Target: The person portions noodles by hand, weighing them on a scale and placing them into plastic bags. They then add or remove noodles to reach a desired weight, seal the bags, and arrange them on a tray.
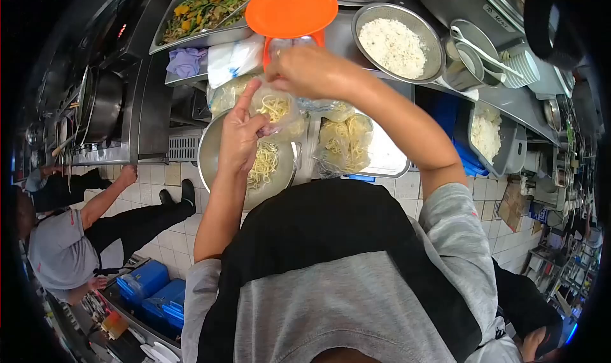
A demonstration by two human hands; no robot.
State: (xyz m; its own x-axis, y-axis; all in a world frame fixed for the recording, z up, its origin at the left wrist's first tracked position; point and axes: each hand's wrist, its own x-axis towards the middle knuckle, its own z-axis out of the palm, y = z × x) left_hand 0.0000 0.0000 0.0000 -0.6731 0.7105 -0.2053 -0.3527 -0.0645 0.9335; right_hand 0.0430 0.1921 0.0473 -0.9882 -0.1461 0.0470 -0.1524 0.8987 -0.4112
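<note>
A clear plastic bag of pale noodles (275, 108) hangs between my hands, over the back of a metal bowl (213, 156) with loose noodles (263, 166) in it. My left hand (238, 134) grips the bag's left side, its index finger pointing up. Above and to the right, my right hand (305, 73) has its fingers closed at the top of the bag, in front of an orange stand with a round orange lid (291, 8). More bagged noodles (344, 143) lie right of the bowl on a white tray (387, 152).
A tray of cooked vegetables (207, 10), a purple cloth (184, 62) and a bowl of rice (394, 48) line the counter. Containers and stacked cups (522, 67) stand at the right. A co-worker (67, 251) is at the left, another person (528, 306) at the lower right.
</note>
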